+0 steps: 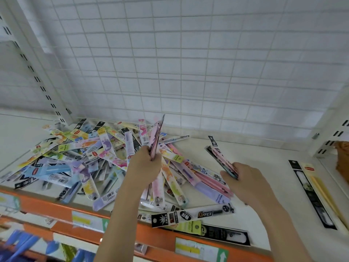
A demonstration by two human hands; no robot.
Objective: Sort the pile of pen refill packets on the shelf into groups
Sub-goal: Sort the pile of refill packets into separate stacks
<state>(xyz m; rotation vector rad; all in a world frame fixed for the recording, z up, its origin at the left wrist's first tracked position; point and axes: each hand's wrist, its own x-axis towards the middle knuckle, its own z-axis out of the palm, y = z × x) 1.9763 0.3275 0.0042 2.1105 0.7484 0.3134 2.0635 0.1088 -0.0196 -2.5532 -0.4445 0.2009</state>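
White wire-grid back panel (188,63) behind a cream shelf (255,220) with an orange front rail (62,210). Pile of refill packets (90,159) sprawls over the left and middle, unsorted, some overhanging the near edge. Left hand (145,163) is clenched round a small pink bundle (156,137), held upright above the pile, probably a matching set being collected. Right hand (243,180) grips a second bundle, pink-and-black packets (221,159), fanned toward the far side, just right of the pile. Likely two groups kept apart, one per hand. Two packets, black (309,193) and cream-yellow (324,195), lie side by side at far right, well apart from the pile: looks like started groups. Most sorting not yet done.
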